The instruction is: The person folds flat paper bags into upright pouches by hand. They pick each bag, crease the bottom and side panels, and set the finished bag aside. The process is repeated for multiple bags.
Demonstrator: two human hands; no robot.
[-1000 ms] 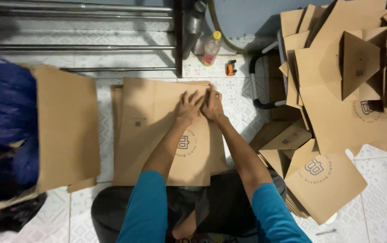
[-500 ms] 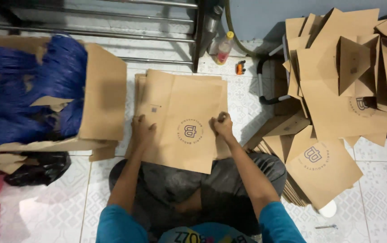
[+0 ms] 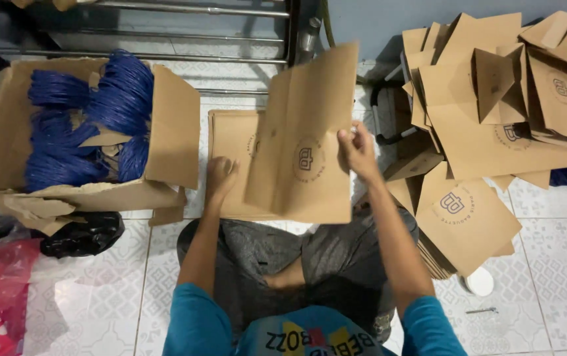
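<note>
Far to the left of the left hand (image 3: 219, 177), a cardboard box (image 3: 171, 125) lies open on the tiled floor (image 3: 99, 303), filled with bundles of blue cord (image 3: 92, 112); a black plastic bag (image 3: 82, 234) sits just below it. The left hand rests flat, fingers loosely spread and not gripping, on the stack of flat brown bags (image 3: 227, 142) lying on the floor in front of the knees.

Just right of those fingers, a brown paper bag (image 3: 303, 138) is lifted off the stack. Its long axis runs nearly upright in the view, tilted slightly so the top edge leans right and away from the person, the bottom edge hanging over the lap. It is flat, plain kraft brown, with a lengthwise crease and a round dark printed emblem near the middle; its upper part is blurred. The right hand (image 3: 357, 153) pinches its right edge, thumb in front, fingers closed on the paper.

Right of that hand, close by, a loose heap of finished bags (image 3: 494, 132) crowds the floor, leaving only a narrow gap; open tile shows lower right.
</note>
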